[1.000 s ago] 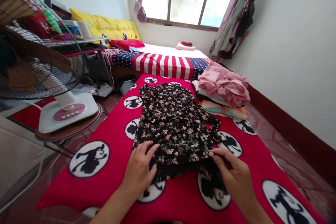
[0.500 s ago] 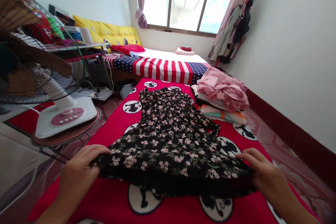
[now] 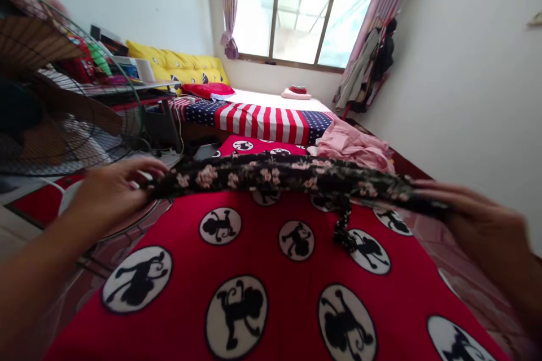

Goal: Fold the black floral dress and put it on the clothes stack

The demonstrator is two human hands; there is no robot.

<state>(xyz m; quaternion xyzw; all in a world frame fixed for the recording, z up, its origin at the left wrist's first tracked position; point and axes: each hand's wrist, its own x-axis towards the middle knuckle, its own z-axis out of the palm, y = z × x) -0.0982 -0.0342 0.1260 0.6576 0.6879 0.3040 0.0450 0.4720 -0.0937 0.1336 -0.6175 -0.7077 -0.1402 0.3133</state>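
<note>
A black dress [image 3: 266, 175] with pink flowers is stretched sideways between my two hands, its hem raised above the bed cover. My left hand [image 3: 112, 186] pinches the hem's left end. At the other end my right hand [image 3: 478, 214] grips the hem, its fingers somewhat blurred. From the raised band a thin strip of the same fabric [image 3: 345, 231] hangs down toward the red cover [image 3: 254, 237], which carries black figures in white circles. Most of the dress behind the hem is hidden.
Pink crumpled cloth [image 3: 353, 144] lies at the right edge of the cover. A standing fan [image 3: 55, 96] is close on the left, beside a cluttered desk [image 3: 144, 87]. Beyond is another bed with a striped, starred cover [image 3: 262, 118]. Clothes [image 3: 366, 65] hang by the right wall.
Both hands have lifted the dress's hem up off the cover, so the dress no longer lies spread flat in view. More of the red cover shows in front.
</note>
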